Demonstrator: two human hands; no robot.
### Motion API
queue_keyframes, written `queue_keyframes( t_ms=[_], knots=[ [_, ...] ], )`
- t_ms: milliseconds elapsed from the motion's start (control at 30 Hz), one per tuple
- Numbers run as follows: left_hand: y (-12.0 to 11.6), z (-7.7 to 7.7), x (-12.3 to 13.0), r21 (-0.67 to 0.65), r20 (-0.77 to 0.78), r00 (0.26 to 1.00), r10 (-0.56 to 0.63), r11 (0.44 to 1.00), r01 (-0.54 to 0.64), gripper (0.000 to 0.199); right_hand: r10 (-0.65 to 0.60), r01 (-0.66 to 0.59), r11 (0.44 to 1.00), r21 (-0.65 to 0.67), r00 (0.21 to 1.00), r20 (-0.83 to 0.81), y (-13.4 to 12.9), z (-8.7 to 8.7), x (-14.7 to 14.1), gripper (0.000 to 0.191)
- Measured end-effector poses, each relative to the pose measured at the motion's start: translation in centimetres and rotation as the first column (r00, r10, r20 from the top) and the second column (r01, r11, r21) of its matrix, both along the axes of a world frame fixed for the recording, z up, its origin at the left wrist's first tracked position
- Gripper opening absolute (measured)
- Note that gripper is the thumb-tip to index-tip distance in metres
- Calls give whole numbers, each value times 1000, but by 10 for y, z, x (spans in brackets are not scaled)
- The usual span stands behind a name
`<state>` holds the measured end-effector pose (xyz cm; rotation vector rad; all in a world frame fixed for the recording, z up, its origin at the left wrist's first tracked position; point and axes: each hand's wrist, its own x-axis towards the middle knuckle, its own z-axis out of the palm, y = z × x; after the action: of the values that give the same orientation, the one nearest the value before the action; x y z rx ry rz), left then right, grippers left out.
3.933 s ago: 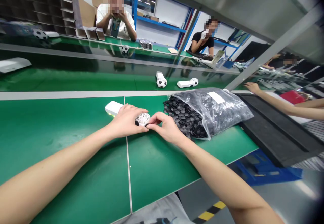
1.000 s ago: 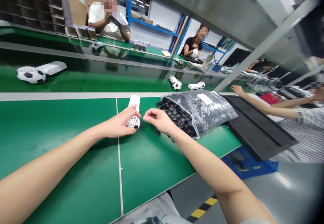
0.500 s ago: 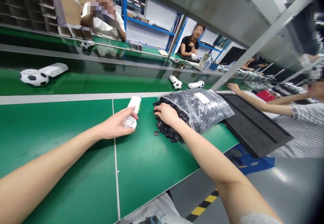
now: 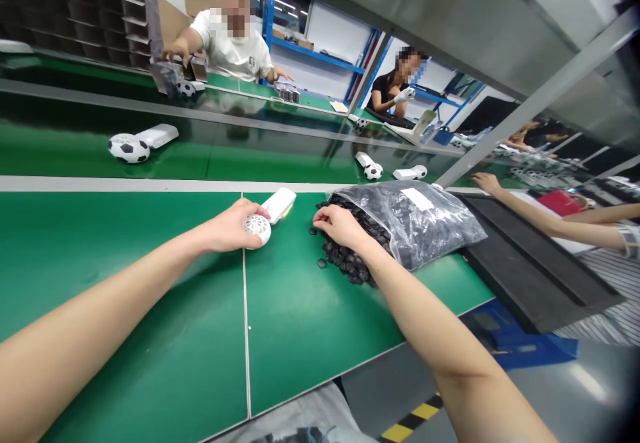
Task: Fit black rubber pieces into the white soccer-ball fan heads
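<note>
My left hand (image 4: 231, 225) is closed round the ball-shaped, grilled head of a white handheld fan (image 4: 257, 228). The fan's white handle points away to the upper right, over the green table. My right hand (image 4: 343, 225) is at the left edge of a heap of small black pentagon pieces (image 4: 345, 259), with thumb and fingertips pinched together. Whatever may be between those fingertips is too small to make out. The heap spills from the mouth of a clear plastic bag (image 4: 440, 229) with a white label. A few loose pieces lie left of the heap.
Beyond the table edge, on a green conveyor (image 4: 210, 159), lie several white fans with black-patched ball heads. A black tray (image 4: 540, 263) is right of the bag. A slanted metal post (image 4: 500, 126) rises behind it. Co-workers sit across and at right.
The fan has turned in my left hand, its handle now leaning further right. My right hand has drawn back slightly to the pile's edge, fingertips pinched. The view has shifted left.
</note>
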<state>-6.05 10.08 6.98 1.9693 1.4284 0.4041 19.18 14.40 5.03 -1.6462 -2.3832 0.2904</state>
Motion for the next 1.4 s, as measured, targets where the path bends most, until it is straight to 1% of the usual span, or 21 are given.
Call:
queue_keyframes(
  t_ms=[100, 167, 267, 333, 467, 567, 733, 867, 1000, 1067, 1167, 1233, 1300, 1400],
  knots=[
    [0, -3, 2, 12, 1, 999, 37, 999, -37, 54, 31, -31, 999, -24, 999, 13, -6, 0, -7, 8],
    [0, -4, 2, 29, -4, 1000, 31, 999, -31, 57, 55, -55, 998, -31, 998, 18, -9, 0, -12, 6],
    [2, -2, -3, 22, 10, 999, -45, 999, 44, 63, 98, -96, 994, -56, 995, 29, -13, 1, -15, 8],
    [5, 1, -9, 15, 37, 995, -90, 996, 90, 63, 116, -113, 991, -66, 993, 39, -17, 1, -13, 8],
    [10, 3, -19, -29, 86, 990, -109, 993, 111, 63, 151, -146, 986, -82, 987, 57, -23, 2, -4, 15],
    [11, 2, -20, -47, 108, 988, -111, 992, 117, 65, 159, -152, 983, -102, 985, 66, -21, 3, 2, 14],
    [11, -2, -18, -35, 115, 984, -133, 990, 138, 67, 168, -155, 978, -142, 982, 83, -10, 8, 2, 9],
    [11, -2, -18, -23, 107, 984, -143, 989, 146, 68, 173, -165, 974, -157, 984, 41, -11, 14, 0, 10],
    [10, 0, -18, -20, 97, 983, -153, 988, 155, 69, 173, -178, 980, -85, 983, -68, -23, 20, -15, 14],
    [10, 0, -19, -17, 97, 982, -160, 987, 163, 68, 205, -211, 977, -32, 969, -141, -29, 22, -27, 14],
    [11, -3, -19, -11, 105, 980, -169, 985, 171, 68, 264, -261, 964, 51, 910, -319, -33, 22, -46, 13],
    [12, -5, -19, -5, 112, 979, -171, 985, 172, 68, 287, -274, 957, 89, 872, -396, -34, 21, -56, 13],
    [12, -7, -19, 2, 113, 980, -166, 986, 167, 68, 329, -307, 944, 119, 865, -379, -33, 20, -63, 9],
    [11, -6, -17, 6, 104, 983, -151, 988, 151, 67, 456, -424, 889, 171, 852, -257, -31, 20, -68, 10]
  ],
)
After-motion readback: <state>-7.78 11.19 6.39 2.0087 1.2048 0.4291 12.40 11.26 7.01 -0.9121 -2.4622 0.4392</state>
